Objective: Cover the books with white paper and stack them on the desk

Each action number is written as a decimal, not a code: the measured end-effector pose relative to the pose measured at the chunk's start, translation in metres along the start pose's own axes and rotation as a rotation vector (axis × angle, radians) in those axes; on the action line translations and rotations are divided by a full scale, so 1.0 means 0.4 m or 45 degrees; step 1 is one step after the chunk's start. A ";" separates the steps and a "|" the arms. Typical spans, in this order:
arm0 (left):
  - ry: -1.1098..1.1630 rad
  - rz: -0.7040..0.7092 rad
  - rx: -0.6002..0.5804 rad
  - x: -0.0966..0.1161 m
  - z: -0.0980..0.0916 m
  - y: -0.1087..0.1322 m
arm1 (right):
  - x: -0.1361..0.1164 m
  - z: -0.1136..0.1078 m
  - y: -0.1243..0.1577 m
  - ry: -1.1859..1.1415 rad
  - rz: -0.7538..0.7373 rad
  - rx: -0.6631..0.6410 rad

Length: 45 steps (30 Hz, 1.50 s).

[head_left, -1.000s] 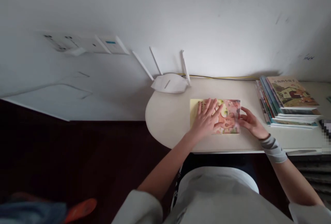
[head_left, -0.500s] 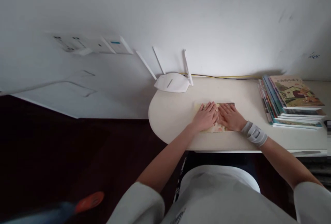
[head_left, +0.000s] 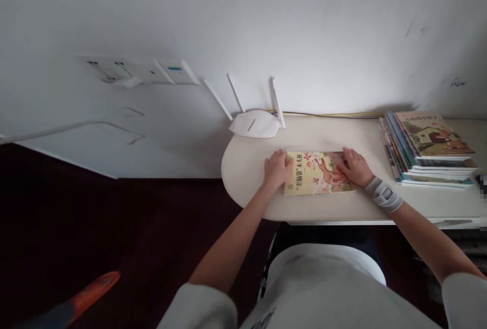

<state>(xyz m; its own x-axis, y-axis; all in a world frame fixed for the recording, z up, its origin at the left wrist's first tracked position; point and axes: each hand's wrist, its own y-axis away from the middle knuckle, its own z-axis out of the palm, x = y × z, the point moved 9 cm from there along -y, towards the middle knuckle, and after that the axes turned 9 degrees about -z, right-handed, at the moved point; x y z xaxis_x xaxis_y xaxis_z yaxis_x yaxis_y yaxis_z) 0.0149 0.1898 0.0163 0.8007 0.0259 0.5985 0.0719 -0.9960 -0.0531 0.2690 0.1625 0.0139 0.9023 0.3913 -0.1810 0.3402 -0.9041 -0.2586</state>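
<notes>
A thin yellow book (head_left: 310, 179) with an orange animal on its cover lies closed and sideways on the white table (head_left: 247, 167). My left hand (head_left: 277, 168) is at the book's left edge, its thumb by the cover and its fingers beyond the edge. At the right edge is my right hand (head_left: 356, 167), with the thumb over the cover and the fingers around the upper right corner. A grey band circles my right wrist.
A white router (head_left: 255, 124) with antennas stands at the table's back left. Cables run along the wall behind. A stack of books (head_left: 437, 141) sits to the right. An orange-tipped object (head_left: 95, 291) shows at the lower left.
My hands have moved apart from the middle of the cover to the book's left and right edges, uncovering the picture and title. The orange-tipped object has shifted left.
</notes>
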 end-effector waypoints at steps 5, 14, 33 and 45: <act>0.276 -0.008 0.014 0.014 -0.039 -0.010 | -0.015 -0.068 -0.021 -0.040 -0.003 0.234; 0.653 0.076 -0.315 0.076 -0.082 -0.019 | -0.117 -0.152 -0.112 -0.175 -0.366 0.091; -0.409 0.241 -0.028 0.166 0.043 -0.001 | -0.090 -0.005 -0.164 0.042 -0.057 -0.204; -0.620 0.287 -0.170 0.147 0.134 0.041 | -0.142 0.049 -0.074 0.251 -0.243 -0.232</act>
<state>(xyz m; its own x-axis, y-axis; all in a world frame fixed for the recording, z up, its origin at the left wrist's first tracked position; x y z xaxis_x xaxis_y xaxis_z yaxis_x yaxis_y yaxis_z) 0.0949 0.1795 0.0076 0.9724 -0.1842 0.1435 -0.1837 -0.9828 -0.0167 0.2027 0.1703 0.0130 0.8457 0.5316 0.0463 0.5335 -0.8407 -0.0927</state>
